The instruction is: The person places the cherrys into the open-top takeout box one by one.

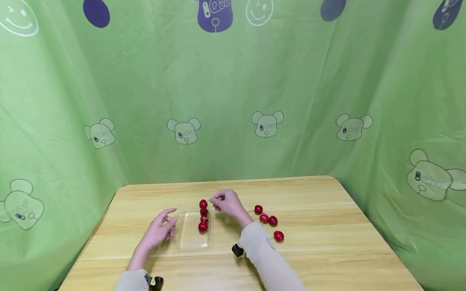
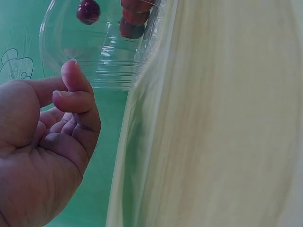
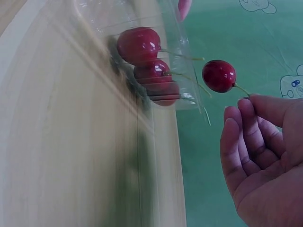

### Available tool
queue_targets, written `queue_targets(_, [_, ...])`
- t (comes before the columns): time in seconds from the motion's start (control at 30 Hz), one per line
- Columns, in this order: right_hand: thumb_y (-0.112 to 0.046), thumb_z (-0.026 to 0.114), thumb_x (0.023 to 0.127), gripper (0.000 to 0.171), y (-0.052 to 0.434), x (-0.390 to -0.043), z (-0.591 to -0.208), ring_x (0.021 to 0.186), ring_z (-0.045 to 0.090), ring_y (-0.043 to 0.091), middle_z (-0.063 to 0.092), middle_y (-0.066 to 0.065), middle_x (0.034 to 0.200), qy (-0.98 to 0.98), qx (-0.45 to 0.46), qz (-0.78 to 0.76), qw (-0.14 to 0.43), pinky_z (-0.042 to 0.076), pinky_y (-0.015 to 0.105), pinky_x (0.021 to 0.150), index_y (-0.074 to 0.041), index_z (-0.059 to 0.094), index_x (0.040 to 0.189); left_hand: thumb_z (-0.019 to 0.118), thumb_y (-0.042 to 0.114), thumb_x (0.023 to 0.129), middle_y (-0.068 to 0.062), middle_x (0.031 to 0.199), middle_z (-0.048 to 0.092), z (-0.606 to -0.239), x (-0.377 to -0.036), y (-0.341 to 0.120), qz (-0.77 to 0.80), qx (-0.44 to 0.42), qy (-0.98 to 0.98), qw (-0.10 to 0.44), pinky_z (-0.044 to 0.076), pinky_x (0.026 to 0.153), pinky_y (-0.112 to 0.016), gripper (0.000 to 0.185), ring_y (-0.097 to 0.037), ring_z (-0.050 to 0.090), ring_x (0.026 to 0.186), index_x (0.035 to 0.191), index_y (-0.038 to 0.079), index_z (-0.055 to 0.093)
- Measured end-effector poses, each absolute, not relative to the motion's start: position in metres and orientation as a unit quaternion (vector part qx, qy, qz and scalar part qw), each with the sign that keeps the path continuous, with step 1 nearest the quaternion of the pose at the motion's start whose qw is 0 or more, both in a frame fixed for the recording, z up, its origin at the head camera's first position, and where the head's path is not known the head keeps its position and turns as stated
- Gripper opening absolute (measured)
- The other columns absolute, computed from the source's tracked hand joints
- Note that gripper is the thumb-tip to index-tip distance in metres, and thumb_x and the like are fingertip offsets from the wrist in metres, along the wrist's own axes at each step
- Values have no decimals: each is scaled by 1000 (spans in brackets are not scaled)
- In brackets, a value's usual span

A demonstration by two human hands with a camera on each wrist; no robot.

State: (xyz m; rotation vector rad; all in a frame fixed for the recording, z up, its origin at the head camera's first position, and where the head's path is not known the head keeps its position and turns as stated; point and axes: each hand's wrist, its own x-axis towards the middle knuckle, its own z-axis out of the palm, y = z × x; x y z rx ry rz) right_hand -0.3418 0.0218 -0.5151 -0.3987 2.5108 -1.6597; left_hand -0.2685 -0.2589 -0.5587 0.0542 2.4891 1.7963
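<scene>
My right hand (image 1: 228, 203) pinches the thin stem of a cherry (image 3: 218, 75) between thumb and fingers. That cherry (image 1: 203, 203) hangs by the far right part of a transparent plastic box (image 1: 189, 242). Inside the box, along its right side, three dark red cherries (image 3: 138, 46) with stems lie in a row. On the other side, my left hand (image 1: 159, 231) is beside the box's left edge, holding nothing. Its fingers (image 2: 78, 101) are loosely bent, the tips right by the box wall in the left wrist view.
Several loose cherries (image 1: 263, 218) with stems lie on the wooden table (image 1: 327, 242) to the right of my right forearm. Green printed curtains (image 1: 233, 157) hang behind the table and at both sides.
</scene>
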Motion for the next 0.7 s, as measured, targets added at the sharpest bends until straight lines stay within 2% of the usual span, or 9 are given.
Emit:
queue_targets(0.17, [-14, 73, 96, 10, 15, -344, -516, 72, 69, 19, 73, 6, 81, 826, -135, -544, 60, 64, 41, 75, -4, 76, 97, 58, 12, 107, -23, 101, 62, -559, -269, -259, 585, 17, 810, 34, 51, 53, -24, 50, -21, 63, 62, 154, 6, 44])
queue_targets(0.37, [-15, 74, 96, 10, 8, -344, -517, 73, 71, 22, 74, 11, 84, 837, -145, -525, 49, 60, 31, 66, -5, 77, 95, 58, 13, 106, -23, 102, 63, -559, -269, -259, 581, 18, 813, 34, 51, 53, -25, 51, -22, 63, 63, 155, 7, 44])
queue_targets(0.47, [-16, 75, 95, 10, 6, -344, -518, 72, 69, 20, 75, 12, 86, 842, -145, -517, 49, 56, 25, 63, -6, 77, 94, 58, 13, 107, -22, 102, 63, -560, -269, -258, 581, 19, 813, 35, 51, 53, -25, 51, -21, 63, 64, 155, 7, 43])
queue_targets(0.7, [-15, 75, 95, 8, 2, -345, -519, 69, 64, 13, 75, 11, 88, 853, -141, -500, 50, 54, 25, 62, -8, 78, 93, 59, 13, 106, -22, 101, 63, -560, -269, -258, 581, 19, 813, 35, 50, 52, -24, 51, -20, 63, 62, 155, 6, 44])
